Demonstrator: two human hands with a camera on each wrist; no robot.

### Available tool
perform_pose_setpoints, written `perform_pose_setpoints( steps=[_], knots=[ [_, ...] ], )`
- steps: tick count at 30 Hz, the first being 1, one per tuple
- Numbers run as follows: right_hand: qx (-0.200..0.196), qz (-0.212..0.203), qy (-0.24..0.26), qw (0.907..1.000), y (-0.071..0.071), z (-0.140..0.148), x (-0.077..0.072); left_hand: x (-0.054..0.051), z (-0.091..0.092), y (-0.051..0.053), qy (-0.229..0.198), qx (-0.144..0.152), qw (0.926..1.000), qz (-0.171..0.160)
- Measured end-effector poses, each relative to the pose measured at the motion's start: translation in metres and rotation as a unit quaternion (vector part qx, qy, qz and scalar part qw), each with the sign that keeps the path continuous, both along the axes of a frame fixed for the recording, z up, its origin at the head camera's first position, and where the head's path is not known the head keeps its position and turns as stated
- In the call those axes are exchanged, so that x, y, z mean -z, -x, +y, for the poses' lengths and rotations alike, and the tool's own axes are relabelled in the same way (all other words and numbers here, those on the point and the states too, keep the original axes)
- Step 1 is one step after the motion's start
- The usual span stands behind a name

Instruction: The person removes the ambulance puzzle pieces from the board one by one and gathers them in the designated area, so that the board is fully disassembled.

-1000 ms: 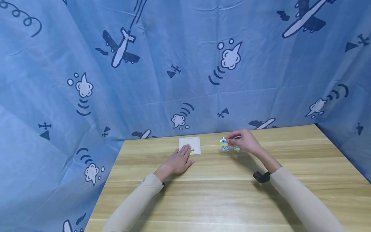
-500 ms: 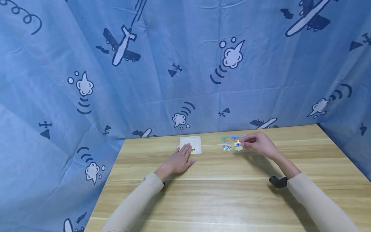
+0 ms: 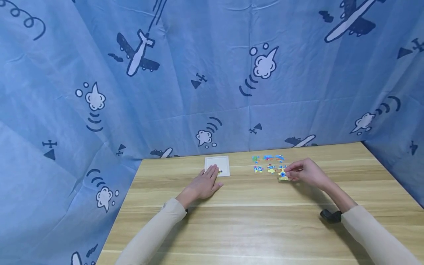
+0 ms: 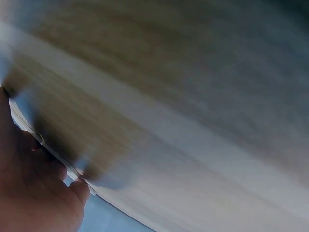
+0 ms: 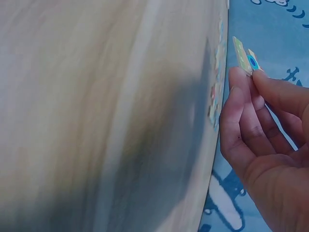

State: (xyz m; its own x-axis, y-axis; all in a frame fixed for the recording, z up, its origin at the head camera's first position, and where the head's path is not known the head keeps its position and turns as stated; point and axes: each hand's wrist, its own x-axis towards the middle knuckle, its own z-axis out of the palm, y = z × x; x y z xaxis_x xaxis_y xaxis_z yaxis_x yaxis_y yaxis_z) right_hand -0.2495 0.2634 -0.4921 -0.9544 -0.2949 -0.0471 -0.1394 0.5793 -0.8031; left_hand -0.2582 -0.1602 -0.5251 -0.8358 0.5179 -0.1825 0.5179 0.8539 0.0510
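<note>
My right hand (image 3: 308, 173) pinches a yellow jigsaw puzzle piece (image 3: 282, 174) with a blue ring on it. In the right wrist view the thumb and fingertips hold the puzzle piece (image 5: 247, 59) by its edge, raised off the tabletop; whether a second piece is behind it I cannot tell. Several coloured puzzle pieces (image 3: 271, 169) lie in two rows just left of that hand. My left hand (image 3: 202, 183) rests with extended fingers on the near left part of a white square puzzle tray (image 3: 222, 162). A small dark and yellow bit shows beside those fingertips, partly hidden.
The wooden table (image 3: 245, 228) has its back edge against a blue curtain (image 3: 225, 73) printed with planes and clouds. Curtain also hangs at both sides. A dark wrist device (image 3: 330, 216) sticks out from the right sleeve.
My right hand has moved right and slightly nearer with the ringed puzzle piece, passing over the rows and uncovering more pieces. The left hand has stayed on the tray.
</note>
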Motion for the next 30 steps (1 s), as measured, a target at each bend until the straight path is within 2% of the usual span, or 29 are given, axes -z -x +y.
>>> perform_pose_setpoints(
  steps=[15, 22, 26, 30],
  knots=[
    [0.007, -0.055, 0.013, 0.9984, -0.002, 0.016, 0.011, 0.000, 0.000, 0.001, 0.007, -0.001, 1.0000, -0.003],
    [0.021, -0.061, -0.009, 0.9979, 0.002, 0.019, 0.015, 0.002, 0.000, 0.001, 0.005, -0.006, 1.0000, -0.001],
    [0.032, -0.055, -0.035, 0.9973, 0.004, 0.018, 0.017, 0.002, 0.000, 0.000, 0.002, -0.004, 1.0000, -0.001],
    [0.030, -0.020, -0.078, 0.9963, 0.005, 0.015, 0.019, 0.002, 0.000, 0.000, 0.004, -0.007, 1.0000, -0.004]
  ],
)
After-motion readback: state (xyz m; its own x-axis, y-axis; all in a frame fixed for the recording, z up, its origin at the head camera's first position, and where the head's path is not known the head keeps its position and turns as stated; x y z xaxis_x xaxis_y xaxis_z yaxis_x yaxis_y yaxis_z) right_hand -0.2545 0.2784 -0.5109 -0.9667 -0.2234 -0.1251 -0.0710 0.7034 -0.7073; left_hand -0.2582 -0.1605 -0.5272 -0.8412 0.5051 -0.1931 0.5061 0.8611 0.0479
